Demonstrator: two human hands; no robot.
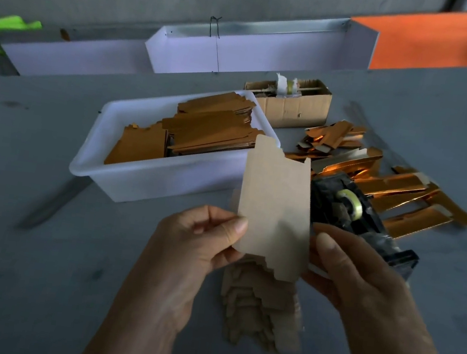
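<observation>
So this was somewhere mid-batch, as far as I could judge. The white plastic tub (148, 177) already had a good load of folded gold pieces (202, 130) lying in it, and more loose gold pieces (403, 194) were scattered on the grey table (31, 283) to the right, near a black tape dispenser (351, 208) and in front of a torn cardboard box (296, 107). Plenty was left, though: a fanned stack of flat blanks (258, 309) sat on the table right under the hands, untouched. The piece in hand, a die-cut cardboard blank (274, 209), was held up off the table between the tub and the dispenser, standing roughly upright with its plain brown side toward the camera. It looked flat and not yet folded or taped, so I'd say that one had only just been started. On the grip: the left hand (196, 237) pinched the blank's lower left edge, thumb pressed on the front face and the other fingers curled in behind. The right hand (354, 269) was closed on the lower right edge, thumb sitting right at the edge, but its fingers were hidden behind the card, so I couldn't tell exactly how they lay.
</observation>
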